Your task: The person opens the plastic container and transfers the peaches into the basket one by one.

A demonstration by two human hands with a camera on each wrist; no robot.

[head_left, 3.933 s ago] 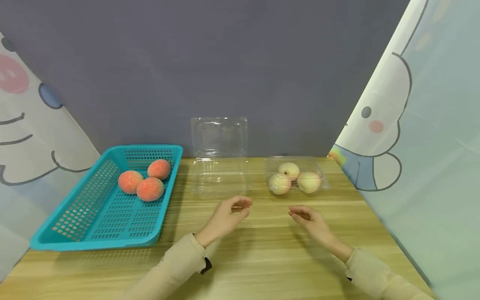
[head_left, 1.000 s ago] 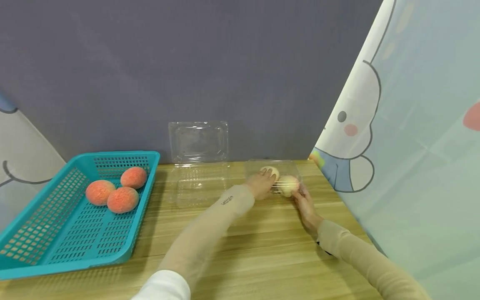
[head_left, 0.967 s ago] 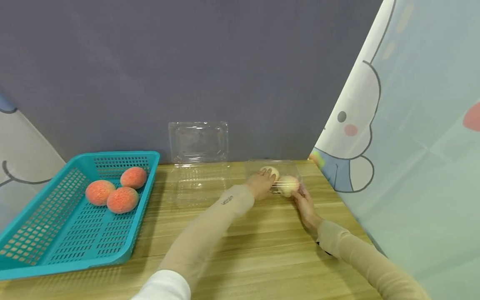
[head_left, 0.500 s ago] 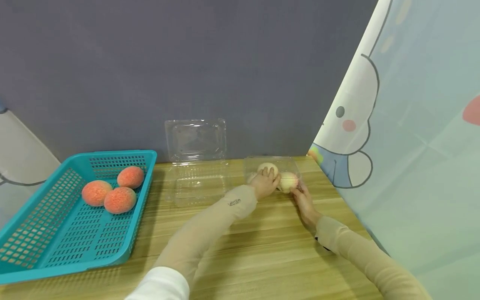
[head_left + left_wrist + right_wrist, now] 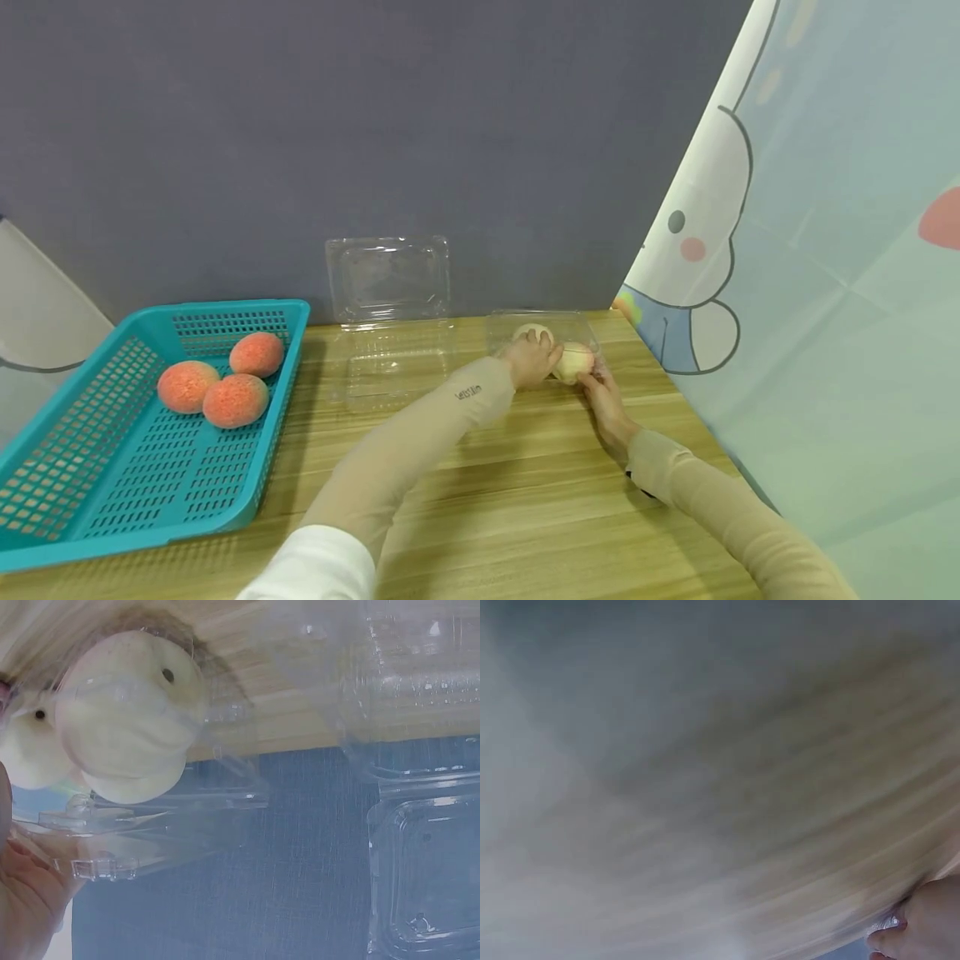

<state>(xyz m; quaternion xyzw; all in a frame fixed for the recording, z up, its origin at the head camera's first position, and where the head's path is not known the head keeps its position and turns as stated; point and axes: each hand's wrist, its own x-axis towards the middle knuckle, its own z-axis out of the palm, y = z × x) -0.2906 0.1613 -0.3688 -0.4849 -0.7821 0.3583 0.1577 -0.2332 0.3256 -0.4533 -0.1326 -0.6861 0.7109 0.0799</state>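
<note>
A clear plastic clamshell box [image 5: 497, 327] with pale yellow, pink-blushed round fruits [image 5: 575, 360] in it stands at the back right of the table. My left hand [image 5: 531, 358] grips its front side, fingers bent over the lid. At the right front corner, my right hand [image 5: 603, 404] pinches the box's edge between thumb and fingers. The left wrist view shows the fruits [image 5: 131, 705] through the plastic, with part of a hand [image 5: 30, 900] beside the box's rim [image 5: 105, 868]. Only a bit of a hand [image 5: 922, 922] appears in the blurred right wrist view.
Left of that box, a second clear clamshell box [image 5: 390, 279] stands with its lid raised against the grey backdrop. A turquoise basket [image 5: 258, 492] on the left holds orange-red fuzzy fruits [image 5: 236, 400]. A printed curtain [image 5: 825, 333] bounds the table [image 5: 517, 517] on the right.
Both hands have moved from above the table to the fruit box and taken hold of it. Over the last second my left fingers have bent more at the lid; the view has shifted slightly.
</note>
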